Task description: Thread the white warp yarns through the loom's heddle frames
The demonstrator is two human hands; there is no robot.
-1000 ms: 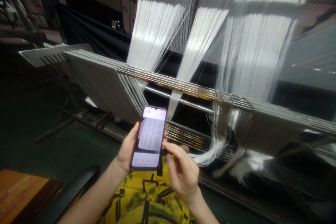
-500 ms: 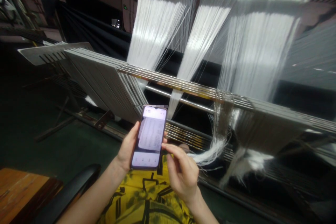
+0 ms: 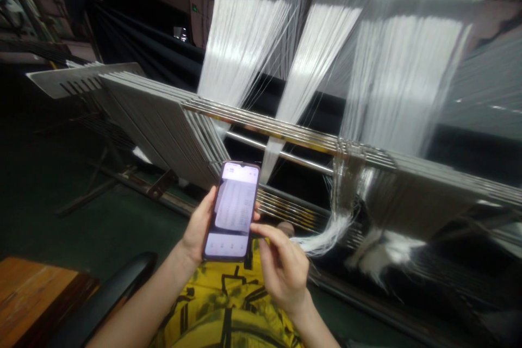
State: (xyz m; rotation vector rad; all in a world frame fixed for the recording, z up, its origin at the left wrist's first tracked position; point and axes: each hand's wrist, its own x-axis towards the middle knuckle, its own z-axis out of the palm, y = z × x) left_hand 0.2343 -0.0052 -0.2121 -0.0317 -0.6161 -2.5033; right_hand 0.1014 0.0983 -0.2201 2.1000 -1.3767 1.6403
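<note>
My left hand is wrapped round a smartphone with a lit screen, held upright over my lap. My right hand hovers beside the phone's lower right edge, its fingers curled and the fingertips close to the screen's side. Behind the phone runs a loom frame with metal heddle bars. Sheets of white warp threads slope down into it. A loose white thread bundle hangs from the bars just right of my right hand.
My lap is covered by yellow cloth with black patterning. A black chair armrest and a wooden surface lie at lower left. Dark green floor spreads to the left. Flat metal heddle frames jut out leftward.
The view has drifted slightly; the phone and both hands keep nearly the same pose, with the right fingers staying beside the phone's edge.
</note>
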